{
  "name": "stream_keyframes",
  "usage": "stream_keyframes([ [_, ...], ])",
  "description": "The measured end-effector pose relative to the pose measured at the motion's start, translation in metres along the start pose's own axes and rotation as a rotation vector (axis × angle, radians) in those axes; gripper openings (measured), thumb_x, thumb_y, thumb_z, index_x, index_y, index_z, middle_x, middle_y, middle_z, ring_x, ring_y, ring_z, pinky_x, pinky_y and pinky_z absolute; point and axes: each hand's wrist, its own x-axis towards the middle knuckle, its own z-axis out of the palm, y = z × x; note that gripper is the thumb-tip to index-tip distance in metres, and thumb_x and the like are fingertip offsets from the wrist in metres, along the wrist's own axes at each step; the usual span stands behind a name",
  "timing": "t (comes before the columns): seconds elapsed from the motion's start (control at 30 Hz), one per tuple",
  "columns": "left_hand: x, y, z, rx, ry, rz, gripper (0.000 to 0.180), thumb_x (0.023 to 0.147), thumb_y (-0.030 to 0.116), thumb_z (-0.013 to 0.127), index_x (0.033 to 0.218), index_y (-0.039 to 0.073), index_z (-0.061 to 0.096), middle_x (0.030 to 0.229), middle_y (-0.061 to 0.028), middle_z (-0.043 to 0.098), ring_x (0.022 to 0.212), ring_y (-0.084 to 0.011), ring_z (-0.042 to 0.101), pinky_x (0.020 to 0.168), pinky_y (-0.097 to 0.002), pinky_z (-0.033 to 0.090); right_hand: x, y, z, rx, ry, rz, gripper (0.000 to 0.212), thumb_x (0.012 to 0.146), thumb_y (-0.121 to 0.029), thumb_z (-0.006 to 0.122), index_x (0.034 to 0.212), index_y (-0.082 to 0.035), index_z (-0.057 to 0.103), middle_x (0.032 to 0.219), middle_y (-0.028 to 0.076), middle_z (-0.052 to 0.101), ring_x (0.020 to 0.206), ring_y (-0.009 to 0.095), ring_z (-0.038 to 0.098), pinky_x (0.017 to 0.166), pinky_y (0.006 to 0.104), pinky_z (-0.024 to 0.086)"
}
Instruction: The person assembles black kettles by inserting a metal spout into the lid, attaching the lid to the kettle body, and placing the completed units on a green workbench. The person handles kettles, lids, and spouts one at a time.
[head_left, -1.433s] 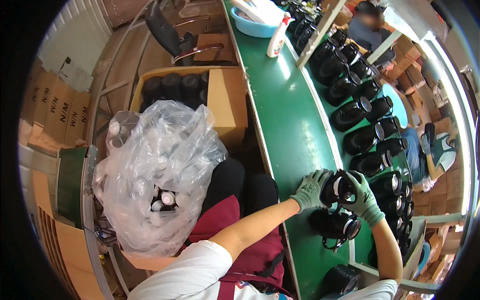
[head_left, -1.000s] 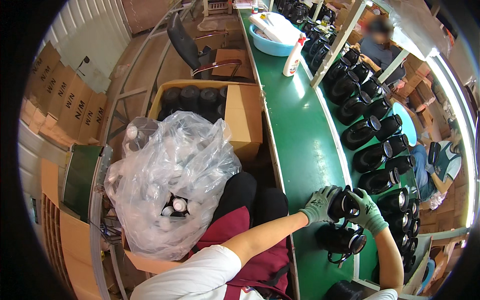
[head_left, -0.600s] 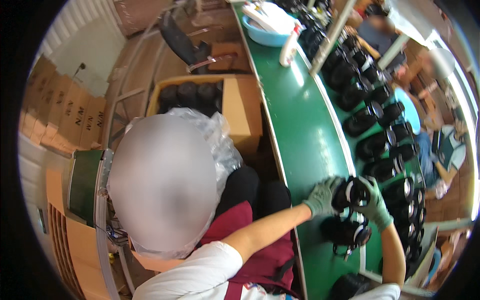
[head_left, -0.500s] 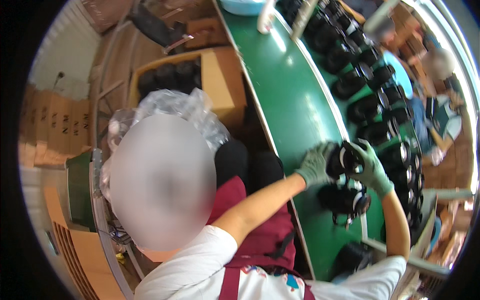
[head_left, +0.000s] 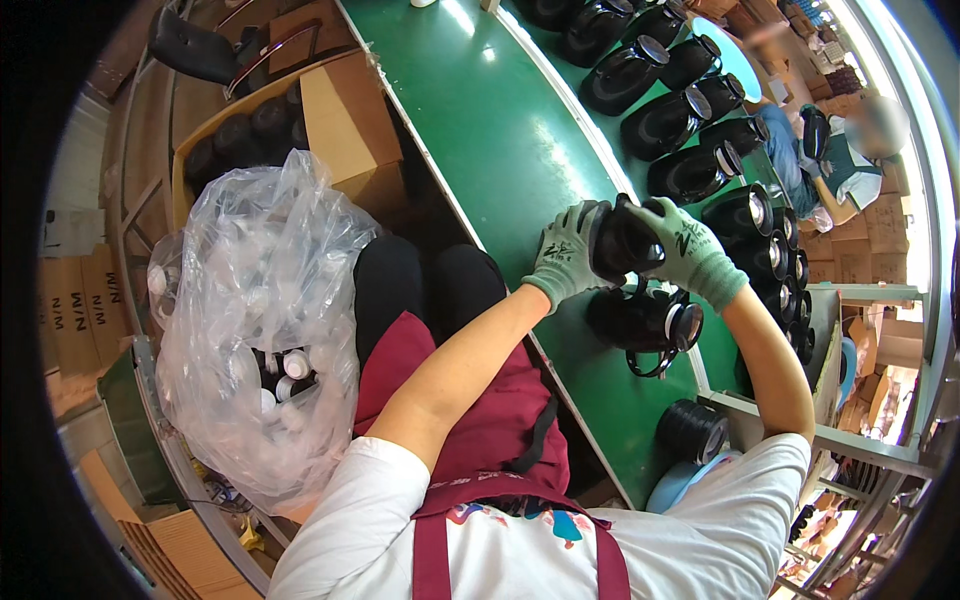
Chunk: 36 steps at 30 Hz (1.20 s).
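Evidently, a black jug (head_left: 626, 243) was being handled: the left grip (head_left: 568, 250) and right grip (head_left: 686, 246) clasped it from opposite sides over the green counter (head_left: 510, 150), just beside a second jug (head_left: 625, 318). The next move seemed to call for steady, even pressure on its glossy body. Dark print marked the gloves (head_left: 718, 280) and cartons (head_left: 72, 310); no label showed on the held jug.

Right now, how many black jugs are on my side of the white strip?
2: the held jug between your left hand and right hand, and the other jug on the green table just nearer you. The dark ribbed piece is unclear; hands may hide others.
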Motion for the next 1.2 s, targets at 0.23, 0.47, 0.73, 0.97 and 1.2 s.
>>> stream_keyframes([
  [0.23, 0.002, -0.002, 0.004, 0.054, 0.000, -0.032, 0.129, 0.053, 0.059, 0.091, 0.157, 0.015, 0.028, 0.151, -0.0124, 0.038, 0.138, -0.0347, 0.042, 0.115, -0.0515, 0.037, 0.001, 0.012, -0.028, -0.147, 0.170, 0.142, 0.091, 0.084, -0.043, 0.078, 0.158, -0.011, 0.036, 0.131, 0.022, 0.063, 0.112, 0.038, 0.068, 0.090, 0.0463, 0.056],
  [0.47, -0.001, -0.011, 0.000, -0.032, 0.130, 0.059, 0.123, 0.052, 0.061, 0.091, 0.150, 0.008, 0.038, 0.146, -0.0186, 0.048, 0.137, -0.0379, 0.047, 0.116, -0.0475, 0.038, 0.003, 0.030, 0.005, -0.276, 0.226, 0.114, 0.069, 0.080, -0.043, 0.079, 0.133, -0.005, 0.057, 0.085, 0.020, 0.067, 0.092, 0.039, 0.071, 0.085, 0.0457, 0.057],
  [0.73, 0.000, 0.000, 0.004, -0.032, 0.002, -0.008, 0.128, 0.052, 0.059, 0.092, 0.154, 0.008, 0.034, 0.151, -0.0157, 0.042, 0.140, -0.0374, 0.043, 0.118, -0.0509, 0.035, 0.027, 0.002, 0.011, -0.127, -0.078, 0.430, 0.098, 0.064, -0.066, 0.085, 0.131, -0.002, 0.055, 0.097, 0.018, 0.072, 0.089, 0.039, 0.072, 0.076, 0.0473, 0.057],
  [0.97, -0.005, -0.003, 0.018, 0.050, 0.077, 0.013, 0.131, 0.057, 0.059, 0.090, 0.157, 0.003, 0.029, 0.154, -0.0187, 0.038, 0.140, -0.0395, 0.041, 0.118, -0.0508, 0.034, 0.019, 0.016, 0.019, -0.020, -0.033, 0.140, 0.104, 0.069, -0.058, 0.085, 0.149, -0.005, 0.044, 0.101, 0.022, 0.070, 0.091, 0.040, 0.072, 0.084, 0.0472, 0.057],
  [1.2, -0.003, -0.007, 0.010, 0.025, 0.075, 0.024, 0.128, 0.055, 0.056, 0.092, 0.154, 0.003, 0.032, 0.148, -0.0185, 0.043, 0.133, -0.0393, 0.047, 0.114, -0.0507, 0.038, 0.017, 0.004, 0.018, -0.060, -0.026, 0.238, 0.097, 0.075, -0.064, 0.079, 0.144, -0.003, 0.049, 0.106, 0.026, 0.069, 0.093, 0.041, 0.071, 0.083, 0.0468, 0.057],
])
